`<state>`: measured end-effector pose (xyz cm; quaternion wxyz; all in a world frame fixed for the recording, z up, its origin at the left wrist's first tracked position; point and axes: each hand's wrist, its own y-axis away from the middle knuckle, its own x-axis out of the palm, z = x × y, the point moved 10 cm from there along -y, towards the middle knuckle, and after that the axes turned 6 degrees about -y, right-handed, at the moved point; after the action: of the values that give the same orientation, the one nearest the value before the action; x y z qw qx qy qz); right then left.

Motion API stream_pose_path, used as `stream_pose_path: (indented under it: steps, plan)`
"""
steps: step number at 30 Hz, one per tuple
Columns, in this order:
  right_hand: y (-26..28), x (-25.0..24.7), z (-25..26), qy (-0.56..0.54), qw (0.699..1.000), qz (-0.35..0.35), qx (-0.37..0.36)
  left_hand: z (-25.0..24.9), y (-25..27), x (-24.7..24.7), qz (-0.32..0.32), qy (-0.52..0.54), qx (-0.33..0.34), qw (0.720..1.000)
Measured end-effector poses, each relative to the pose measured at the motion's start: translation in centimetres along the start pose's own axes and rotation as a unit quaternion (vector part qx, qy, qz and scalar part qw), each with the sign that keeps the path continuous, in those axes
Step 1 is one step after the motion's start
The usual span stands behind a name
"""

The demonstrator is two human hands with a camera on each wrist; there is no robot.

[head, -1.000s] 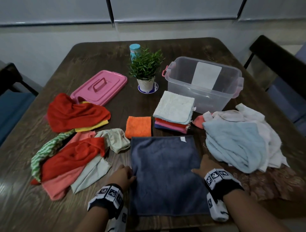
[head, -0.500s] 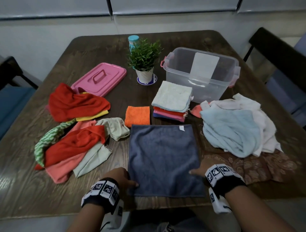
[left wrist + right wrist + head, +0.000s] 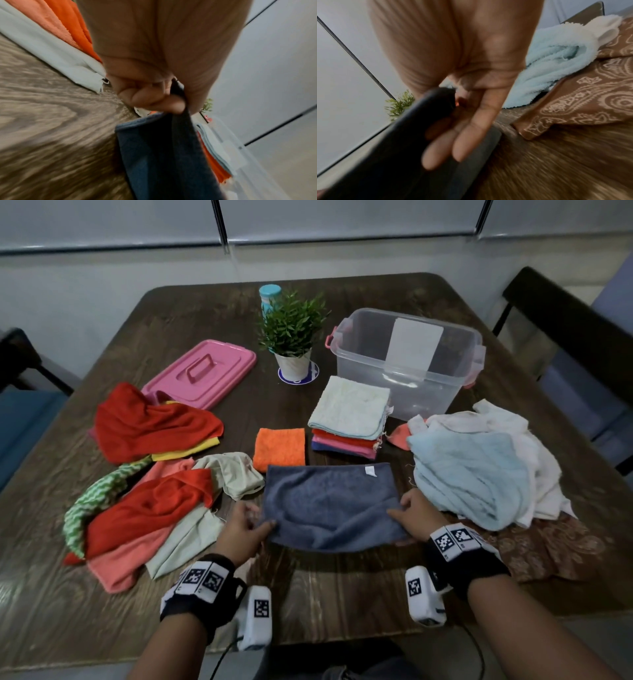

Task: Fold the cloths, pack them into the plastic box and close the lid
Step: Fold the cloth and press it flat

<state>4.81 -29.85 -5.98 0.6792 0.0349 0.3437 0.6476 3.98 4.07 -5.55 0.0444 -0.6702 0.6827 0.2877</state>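
Hands on the dark blue cloth (image 3: 329, 505) now, one at each near corner! Left hand (image 3: 241, 529) pinches its corner tight between thumb and curled fingers (image 3: 154, 100), and the wrist view shows the fabric hanging from that grip above the wooden table (image 3: 342, 587). Right hand (image 3: 414, 515) has the other corner, thumb on top, fingers (image 3: 453, 142) lying long and nearly straight beneath the fabric. Near edge is raised and doubled toward the far edge, where a small white tag (image 3: 370, 470) shows. Just beyond sits a folded orange cloth (image 3: 279, 446), and beside it a stack of folded cloths (image 3: 349, 419) with a pale one on top. Behind that stack stands the clear plastic box (image 3: 407, 364), open, a white label on its far wall. Pink lid (image 3: 200, 373) lies well off to the left, past the potted plant (image 3: 293, 337). Loose red, green and salmon cloths (image 3: 144, 501) sprawl left; a light blue towel (image 3: 472, 477) heaps up on the right over a brown patterned cloth (image 3: 548, 546).
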Motion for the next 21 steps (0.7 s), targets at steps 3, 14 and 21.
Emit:
stream_pose_path:
  steps: [3, 14, 21]
  plan:
    - [-0.2, -0.6, 1.3, -0.148, 0.989, -0.009, -0.015, -2.3, -0.3, -1.3, -0.021, 0.065, 0.035, 0.997]
    - [-0.8, -4.8, 4.2, -0.051, 0.981, -0.164, -0.093, -4.9, -1.3, -2.2, -0.028, -0.104, 0.149, 0.983]
    - [-1.7, -3.3, 5.8, -0.1, 0.986, -0.042, -0.123, -5.2, -2.4, -4.4, -0.125, -0.101, 0.154, 0.975]
